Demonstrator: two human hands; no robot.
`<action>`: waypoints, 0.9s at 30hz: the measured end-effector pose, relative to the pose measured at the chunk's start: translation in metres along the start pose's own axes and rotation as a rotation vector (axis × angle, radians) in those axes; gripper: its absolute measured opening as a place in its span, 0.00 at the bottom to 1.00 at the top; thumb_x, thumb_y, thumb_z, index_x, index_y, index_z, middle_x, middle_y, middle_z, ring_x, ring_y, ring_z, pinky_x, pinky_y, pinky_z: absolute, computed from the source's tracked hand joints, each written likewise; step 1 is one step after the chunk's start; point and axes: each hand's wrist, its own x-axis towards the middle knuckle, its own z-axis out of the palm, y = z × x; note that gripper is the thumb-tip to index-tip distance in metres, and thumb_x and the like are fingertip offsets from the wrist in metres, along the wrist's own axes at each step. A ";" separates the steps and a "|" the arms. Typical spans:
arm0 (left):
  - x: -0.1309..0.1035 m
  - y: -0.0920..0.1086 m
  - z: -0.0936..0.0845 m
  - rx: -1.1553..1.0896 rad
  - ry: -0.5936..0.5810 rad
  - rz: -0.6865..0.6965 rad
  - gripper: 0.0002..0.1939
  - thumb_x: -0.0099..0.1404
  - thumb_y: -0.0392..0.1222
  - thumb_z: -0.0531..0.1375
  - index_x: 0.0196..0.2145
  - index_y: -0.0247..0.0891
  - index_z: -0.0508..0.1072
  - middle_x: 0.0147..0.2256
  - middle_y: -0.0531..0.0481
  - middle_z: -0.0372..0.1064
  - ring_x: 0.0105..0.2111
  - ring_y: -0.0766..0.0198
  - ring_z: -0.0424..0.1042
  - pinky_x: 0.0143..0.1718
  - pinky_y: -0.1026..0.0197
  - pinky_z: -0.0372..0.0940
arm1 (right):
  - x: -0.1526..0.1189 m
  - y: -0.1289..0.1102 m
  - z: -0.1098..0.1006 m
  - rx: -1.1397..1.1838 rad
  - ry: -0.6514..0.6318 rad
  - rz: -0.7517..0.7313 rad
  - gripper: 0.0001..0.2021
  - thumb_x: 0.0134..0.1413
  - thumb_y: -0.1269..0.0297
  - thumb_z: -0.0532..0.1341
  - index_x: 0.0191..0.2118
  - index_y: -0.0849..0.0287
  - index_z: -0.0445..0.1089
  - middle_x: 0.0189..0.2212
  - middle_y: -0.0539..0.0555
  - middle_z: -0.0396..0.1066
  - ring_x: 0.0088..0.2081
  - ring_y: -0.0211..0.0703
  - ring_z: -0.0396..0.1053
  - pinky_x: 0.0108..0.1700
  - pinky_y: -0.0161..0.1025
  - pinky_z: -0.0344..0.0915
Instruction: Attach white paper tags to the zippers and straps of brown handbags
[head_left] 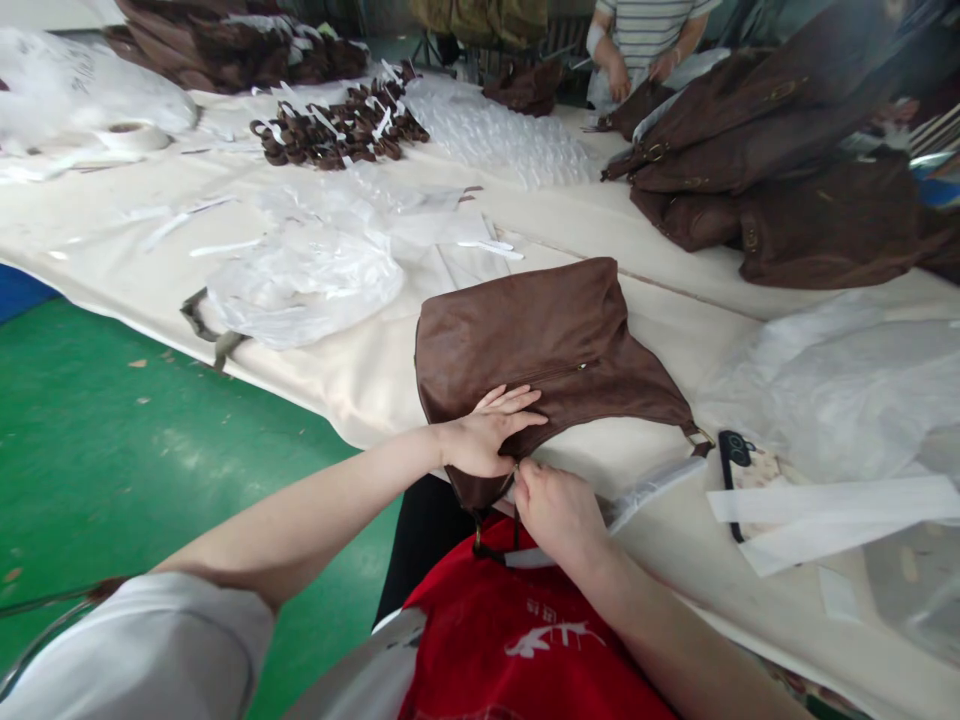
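A brown bag (517, 330) lies on the cream-covered table (300, 385), with a zipper across its upper side. My left hand (491, 430) rests on the bag's near part, fingers spread and pointing right. My right hand (555, 505) is closed at the bag's near edge, thumb and index finger pinched beside my left thumb. What is between those fingertips is too small to make out. A metal ring and dark strap end hang from the bag's near corner over the red apron (525, 640). Another ring shows at its right end.
Plastic bags (315, 270) lie left of the brown bag, more (847, 380) at right. A phone (750, 480) sits under white paper strips (832, 505). Brown bags (817, 220) are piled at the back right. Rolled straps (337, 125) lie behind. A person (649, 45) handles a brown item.
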 end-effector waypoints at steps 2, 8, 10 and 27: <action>0.011 -0.004 -0.001 -0.009 -0.016 0.041 0.34 0.57 0.39 0.60 0.62 0.43 0.60 0.68 0.45 0.45 0.69 0.56 0.38 0.68 0.46 0.36 | 0.000 -0.002 0.001 -0.034 -0.002 0.003 0.09 0.65 0.68 0.49 0.38 0.58 0.66 0.31 0.56 0.76 0.31 0.46 0.76 0.28 0.36 0.60; 0.032 -0.008 0.010 0.077 0.102 0.030 0.38 0.56 0.52 0.65 0.62 0.43 0.60 0.68 0.45 0.45 0.69 0.54 0.38 0.68 0.47 0.34 | 0.003 -0.001 0.003 -0.100 -0.028 0.031 0.11 0.66 0.66 0.49 0.42 0.61 0.67 0.28 0.58 0.76 0.30 0.46 0.76 0.27 0.35 0.60; 0.033 -0.007 0.012 0.093 0.097 0.030 0.38 0.57 0.53 0.65 0.62 0.43 0.59 0.68 0.45 0.44 0.69 0.54 0.37 0.68 0.47 0.32 | 0.003 -0.003 0.003 -0.089 -0.035 0.027 0.10 0.65 0.66 0.49 0.40 0.61 0.67 0.29 0.58 0.76 0.30 0.46 0.76 0.27 0.35 0.61; 0.046 -0.009 0.013 0.108 0.208 -0.010 0.36 0.57 0.53 0.65 0.61 0.44 0.62 0.67 0.44 0.49 0.68 0.52 0.40 0.68 0.43 0.33 | 0.004 0.008 -0.024 -0.047 -0.003 -0.007 0.11 0.63 0.68 0.51 0.38 0.62 0.71 0.32 0.61 0.77 0.33 0.49 0.76 0.32 0.37 0.64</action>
